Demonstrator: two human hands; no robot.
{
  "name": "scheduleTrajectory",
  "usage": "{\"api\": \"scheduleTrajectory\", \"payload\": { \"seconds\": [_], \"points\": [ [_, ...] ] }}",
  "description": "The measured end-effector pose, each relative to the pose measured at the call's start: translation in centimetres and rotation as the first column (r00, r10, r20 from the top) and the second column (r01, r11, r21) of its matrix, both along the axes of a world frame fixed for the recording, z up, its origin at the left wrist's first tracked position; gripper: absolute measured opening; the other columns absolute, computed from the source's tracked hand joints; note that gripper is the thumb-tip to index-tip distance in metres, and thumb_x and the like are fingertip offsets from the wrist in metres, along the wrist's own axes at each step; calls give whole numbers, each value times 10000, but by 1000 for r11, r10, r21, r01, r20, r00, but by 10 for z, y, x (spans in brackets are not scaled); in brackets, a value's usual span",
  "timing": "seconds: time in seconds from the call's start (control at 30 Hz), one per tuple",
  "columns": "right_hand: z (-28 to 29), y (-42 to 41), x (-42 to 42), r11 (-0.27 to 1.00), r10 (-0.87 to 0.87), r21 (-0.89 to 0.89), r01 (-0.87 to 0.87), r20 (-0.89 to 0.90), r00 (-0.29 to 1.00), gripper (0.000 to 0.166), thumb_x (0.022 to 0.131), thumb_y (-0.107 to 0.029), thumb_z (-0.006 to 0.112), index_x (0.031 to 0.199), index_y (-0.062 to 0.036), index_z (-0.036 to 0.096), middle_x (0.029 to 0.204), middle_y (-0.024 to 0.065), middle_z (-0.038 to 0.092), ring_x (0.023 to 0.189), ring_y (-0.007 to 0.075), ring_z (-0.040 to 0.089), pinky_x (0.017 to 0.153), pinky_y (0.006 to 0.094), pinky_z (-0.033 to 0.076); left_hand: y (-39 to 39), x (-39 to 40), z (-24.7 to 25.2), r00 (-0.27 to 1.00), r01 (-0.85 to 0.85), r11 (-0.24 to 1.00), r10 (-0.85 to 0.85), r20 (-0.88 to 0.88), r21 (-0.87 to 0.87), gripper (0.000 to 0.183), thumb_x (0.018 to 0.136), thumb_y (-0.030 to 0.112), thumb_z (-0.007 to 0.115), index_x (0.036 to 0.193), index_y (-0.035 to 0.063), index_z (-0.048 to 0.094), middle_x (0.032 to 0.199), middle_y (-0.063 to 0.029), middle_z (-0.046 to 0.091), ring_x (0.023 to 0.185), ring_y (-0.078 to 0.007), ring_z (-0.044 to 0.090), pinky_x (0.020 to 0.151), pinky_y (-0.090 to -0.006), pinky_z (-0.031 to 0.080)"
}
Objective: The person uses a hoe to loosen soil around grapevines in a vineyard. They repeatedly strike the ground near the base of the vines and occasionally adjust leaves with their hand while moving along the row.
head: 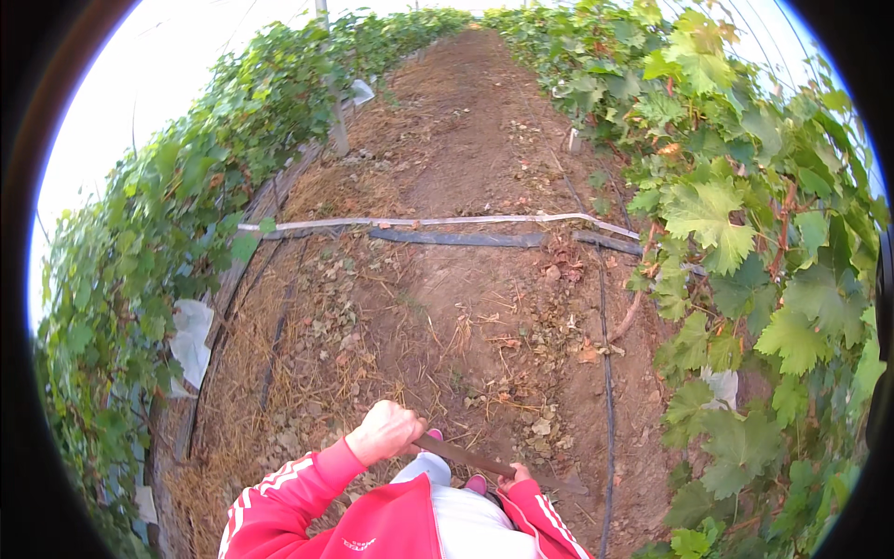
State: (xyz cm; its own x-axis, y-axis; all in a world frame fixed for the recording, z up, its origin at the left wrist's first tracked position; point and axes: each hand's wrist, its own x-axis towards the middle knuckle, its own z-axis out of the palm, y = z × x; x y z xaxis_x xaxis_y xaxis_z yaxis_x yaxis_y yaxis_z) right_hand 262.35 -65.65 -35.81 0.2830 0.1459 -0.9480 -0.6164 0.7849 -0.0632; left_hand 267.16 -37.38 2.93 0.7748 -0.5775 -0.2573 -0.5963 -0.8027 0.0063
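Note:
My left hand (386, 432) is closed around one end of a long wooden handle (464, 458), left of centre near the lower part of the view. Further right and lower, my right hand (515, 475) grips the same handle near the front of my body. The handle slants down to the right across my front, and past my right hand a dull, flat end (569, 485) shows low over the soil. What kind of tool it is cannot be told. Both arms wear red sleeves with white stripes. Pink shoes (476, 483) show beneath the handle.
Grapevine rows (726, 223) line both sides of a dirt path (447, 161). A white pipe (419, 221) and a black flat hose (457, 238) cross it ahead. A thin black drip line (608, 398) runs along the right. Dry leaves and straw litter the soil. A post (340, 129) stands left.

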Motion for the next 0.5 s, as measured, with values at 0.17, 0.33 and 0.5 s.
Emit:
{"api": "scheduleTrajectory", "payload": {
  "seconds": [0.17,0.33,0.5],
  "points": [
    [-92,-49,-21,507,849,-778,-372,374,374,96,765,-114,528,815,-33,516,712,85,525,620,188,514,538,346,454,-11,-40,9,991,-71,997,73,111,-27,252,631,326,673,695,104,571,590,-63,565,540,-232,599,459,-353,447],
    [33,-46,-57,146,989,-861,-488,142,45,229,726,-203,686,862,-36,612,730,36,616,673,121,558,625,298,462,-5,-81,-15,969,-186,980,194,152,-67,149,639,243,619,640,103,569,575,-60,560,555,-217,589,486,-338,436],
    [22,-39,-47,-90,935,-856,-508,103,-339,379,638,-264,788,878,-17,631,746,61,634,712,139,565,661,318,459,15,-132,-17,914,-402,915,402,57,-7,241,613,318,677,587,97,583,567,-59,565,570,-218,590,518,-329,443]
  ]
}}
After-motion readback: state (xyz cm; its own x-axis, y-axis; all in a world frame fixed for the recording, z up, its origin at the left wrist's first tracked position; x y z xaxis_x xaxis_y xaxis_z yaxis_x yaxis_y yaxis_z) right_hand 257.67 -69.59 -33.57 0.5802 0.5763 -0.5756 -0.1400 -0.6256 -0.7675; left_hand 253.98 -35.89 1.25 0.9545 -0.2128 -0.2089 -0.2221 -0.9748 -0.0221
